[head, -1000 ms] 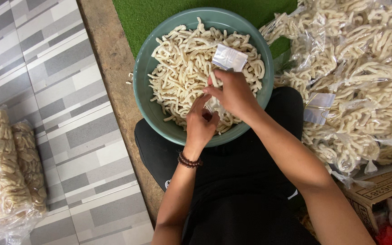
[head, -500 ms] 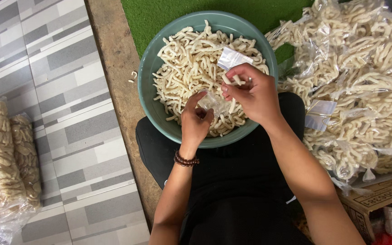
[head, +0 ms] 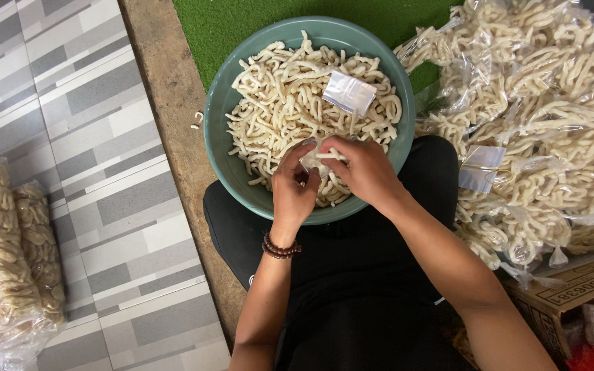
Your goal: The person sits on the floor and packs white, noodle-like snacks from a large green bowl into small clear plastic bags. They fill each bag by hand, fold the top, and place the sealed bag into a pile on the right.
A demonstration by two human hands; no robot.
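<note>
A teal bowl [head: 223, 117] heaped with pale curled cracker sticks [head: 276, 103] rests against my lap. Over its near side, my left hand [head: 291, 189] and my right hand [head: 360, 168] meet, both gripping a small clear plastic bag [head: 311, 158] with a few sticks in it. A cracker stick lies across my right fingertips. A white paper packet [head: 349, 93] lies on top of the sticks at the bowl's far right. A dark bead bracelet [head: 280, 249] circles my left wrist.
Filled clear bags of the same sticks are piled at the right [head: 537, 124], with a white label [head: 481, 168] among them. A cardboard box [head: 572, 292] sits lower right. More filled bags [head: 8, 254] lie on the grey tiled floor at left. Green turf [head: 242, 27] lies behind the bowl.
My right hand has come down from the white packet, which now lies alone on the sticks, and joined my left hand at the small bag near the bowl's front.
</note>
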